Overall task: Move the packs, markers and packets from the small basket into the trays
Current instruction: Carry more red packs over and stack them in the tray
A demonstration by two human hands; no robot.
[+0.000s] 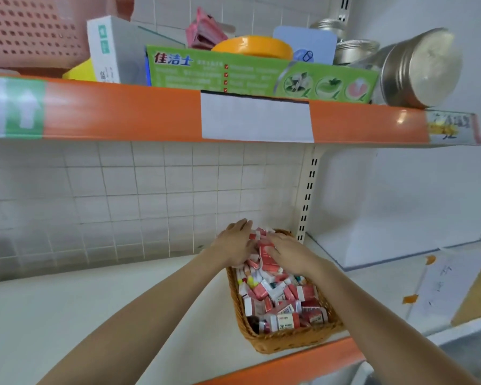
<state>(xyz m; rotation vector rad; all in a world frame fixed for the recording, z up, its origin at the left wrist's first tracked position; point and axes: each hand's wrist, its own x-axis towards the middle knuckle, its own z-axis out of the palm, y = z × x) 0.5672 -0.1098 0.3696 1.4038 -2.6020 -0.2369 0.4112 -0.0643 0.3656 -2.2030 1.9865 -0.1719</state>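
Both my hands are in the far end of the small basket, a wicker one on the lower shelf. Left hand and right hand curl around a heap of red-and-white packs, gathering it between them. More packs fill the basket's near end. Upper shelf carries a green box, metal tins, pink crate.

Both hands' fingertips are buried among the packs.
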